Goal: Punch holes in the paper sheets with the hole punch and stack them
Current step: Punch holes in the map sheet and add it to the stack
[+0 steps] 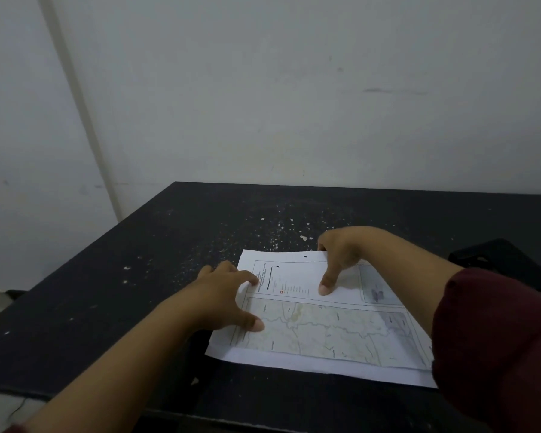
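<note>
A stack of white paper sheets (319, 332) printed with a map lies flat on the black table (138, 276), a small dark hole near its far edge. My left hand (222, 295) rests at the stack's left edge, fingers spread, thumb and forefinger tips on the paper. My right hand (338, 254) is at the far edge, with its thumb pressing down on the top sheet and its fingers curled against the edge. Neither hand lifts the paper. A black object (497, 260) behind my right forearm may be the hole punch; I cannot tell.
Small white paper flecks (281, 226) are scattered over the table beyond the stack. A pale wall (294, 104) rises right behind the table's far edge. The table's left edge drops off to a light floor (0, 401).
</note>
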